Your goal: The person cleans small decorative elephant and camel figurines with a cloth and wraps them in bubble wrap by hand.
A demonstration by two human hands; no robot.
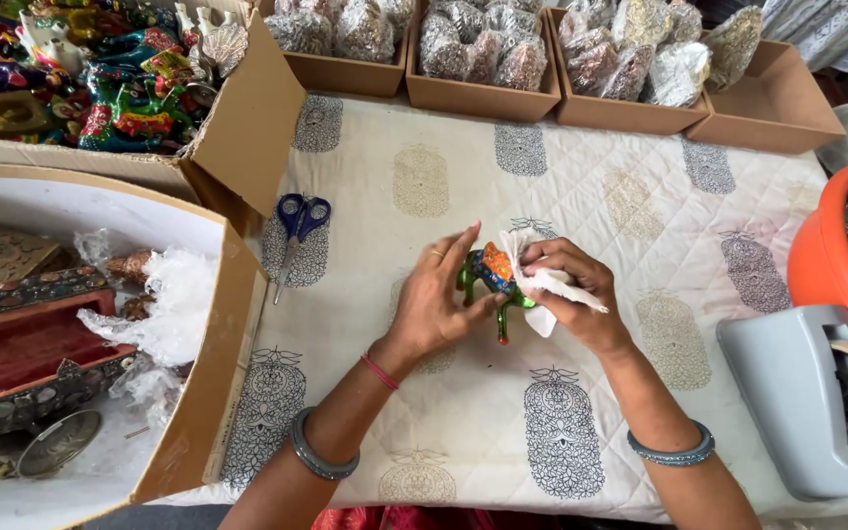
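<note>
Head view: we see the left hand (434, 299) and right hand (571, 294) gripping a painted figurine (491, 278), the right pressing a white cloth (542, 285) on it, mid-surface (640, 206); scissors (296, 231) left, tape dispenser (817, 393) right, boxes (483, 98) behind.

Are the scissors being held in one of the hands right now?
No, the scissors lie on the quilted cloth, apart from both hands, which hold a small painted figurine and a white tissue.
</note>
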